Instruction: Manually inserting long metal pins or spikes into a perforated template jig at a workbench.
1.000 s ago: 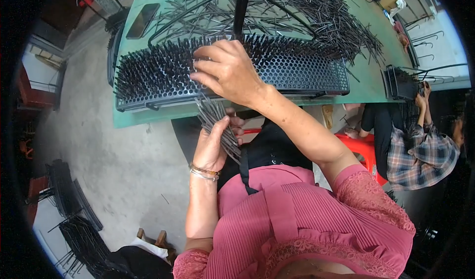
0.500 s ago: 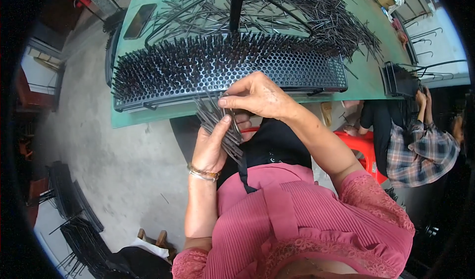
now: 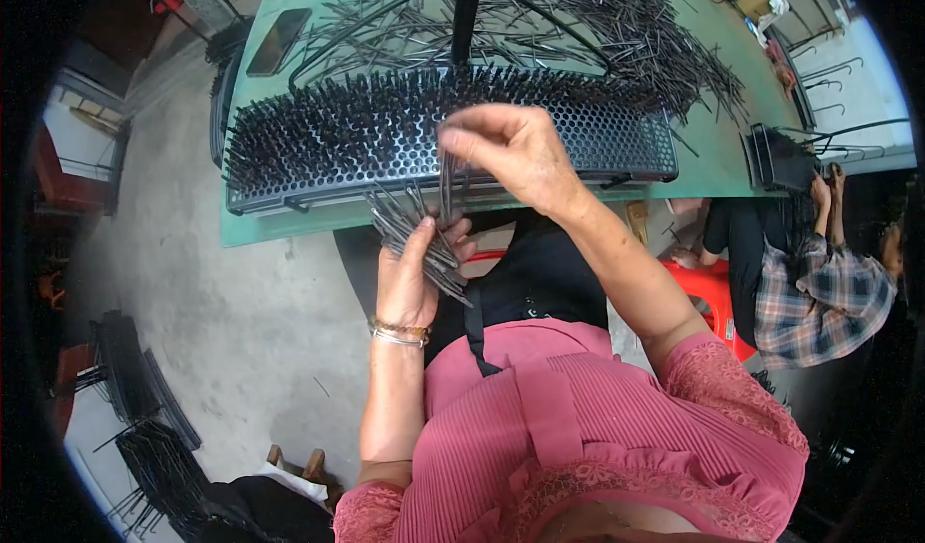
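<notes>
My left hand (image 3: 412, 271) is closed around a bundle of thin dark rods (image 3: 395, 223), just in front of the table edge. Above it, my right hand (image 3: 525, 153) pinches a few of the same rods (image 3: 447, 182), which hang down from its fingertips, slightly blurred. Beyond both hands lies a long black perforated rack (image 3: 588, 148) with rows of round holes. Upright dark rods (image 3: 332, 119) fill its left part and far edge densely; bare holes show toward the near side and the right.
Loose rods (image 3: 626, 32) lie heaped at the back of the green table (image 3: 723, 158). A phone (image 3: 279, 42) rests at the far left. On the right, a person in a plaid shirt (image 3: 809, 297) works beside a red stool (image 3: 701, 288). Black racks (image 3: 159, 466) stand at lower left.
My right hand has lifted away from the bundle toward the rack, drawing a few rods with it. My left hand keeps the bundle and has shifted slightly left.
</notes>
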`<state>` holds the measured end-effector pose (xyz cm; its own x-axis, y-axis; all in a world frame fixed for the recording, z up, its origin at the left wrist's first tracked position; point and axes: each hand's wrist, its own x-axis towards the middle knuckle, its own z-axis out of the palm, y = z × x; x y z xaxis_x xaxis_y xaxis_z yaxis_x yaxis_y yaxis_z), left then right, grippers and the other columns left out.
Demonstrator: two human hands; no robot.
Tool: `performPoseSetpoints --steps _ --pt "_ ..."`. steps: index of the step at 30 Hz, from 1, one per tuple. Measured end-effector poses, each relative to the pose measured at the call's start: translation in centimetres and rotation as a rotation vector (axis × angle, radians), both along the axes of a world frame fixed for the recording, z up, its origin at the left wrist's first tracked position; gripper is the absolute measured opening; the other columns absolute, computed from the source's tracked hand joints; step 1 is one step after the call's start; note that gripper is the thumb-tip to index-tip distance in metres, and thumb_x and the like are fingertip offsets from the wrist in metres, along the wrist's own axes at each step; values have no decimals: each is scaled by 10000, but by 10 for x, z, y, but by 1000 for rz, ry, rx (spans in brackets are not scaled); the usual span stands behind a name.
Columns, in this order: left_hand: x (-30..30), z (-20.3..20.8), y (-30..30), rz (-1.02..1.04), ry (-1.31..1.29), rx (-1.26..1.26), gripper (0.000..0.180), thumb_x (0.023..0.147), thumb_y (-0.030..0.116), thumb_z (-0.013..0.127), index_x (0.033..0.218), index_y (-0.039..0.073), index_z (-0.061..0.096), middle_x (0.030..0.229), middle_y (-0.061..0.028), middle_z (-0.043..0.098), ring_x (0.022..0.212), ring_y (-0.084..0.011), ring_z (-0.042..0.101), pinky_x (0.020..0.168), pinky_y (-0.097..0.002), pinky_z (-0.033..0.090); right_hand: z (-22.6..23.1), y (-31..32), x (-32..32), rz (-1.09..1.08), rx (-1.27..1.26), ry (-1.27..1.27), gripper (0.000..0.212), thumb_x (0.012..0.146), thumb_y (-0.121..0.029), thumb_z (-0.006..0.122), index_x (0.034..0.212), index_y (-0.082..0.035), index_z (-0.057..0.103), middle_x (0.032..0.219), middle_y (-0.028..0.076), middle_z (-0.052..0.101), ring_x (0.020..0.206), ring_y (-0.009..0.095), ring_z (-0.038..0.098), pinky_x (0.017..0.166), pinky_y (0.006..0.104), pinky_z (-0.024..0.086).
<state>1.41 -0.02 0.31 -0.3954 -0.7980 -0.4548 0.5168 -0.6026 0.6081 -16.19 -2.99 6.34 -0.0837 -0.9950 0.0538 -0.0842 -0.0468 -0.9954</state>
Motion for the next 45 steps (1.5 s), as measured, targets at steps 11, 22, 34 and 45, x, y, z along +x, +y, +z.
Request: performPoseSetpoints --steps 11,22,34,45 --pt "-2 -2 4 -122 63 19 234 923 135 542 1102 -15 524 1005 -169 628 937 -283 637 761 -414 568 -14 -35 15 -230 -273 167 173 845 -97 665 969 23 673 826 55 693 752 76 630 652 202 488" --pt "-4 -3 3 -139 82 30 246 919 149 553 1105 -9 521 1002 -160 625 929 -267 635 755 -412 573 -16 -34 13 -227 -420 331 175 843 -76 647 985 25 654 875 92 695 780 122 661 676 240 514" --pt "-4 -3 5 -154 87 33 258 920 164 557 1115 -2 519 994 -150 624 920 -260 637 753 -407 575 -21 -36 8 -54 -645 470 149 811 -54 665 956 -22 674 905 91 682 817 186 655 705 283 521" --pt "-1 -4 5 -185 78 12 273 924 151 542 1142 -11 519 973 -143 627 859 -243 645 731 -378 577 -30 -31 20 -155 -678 635 190 781 -62 687 969 -36 678 882 82 691 752 188 646 686 305 469"
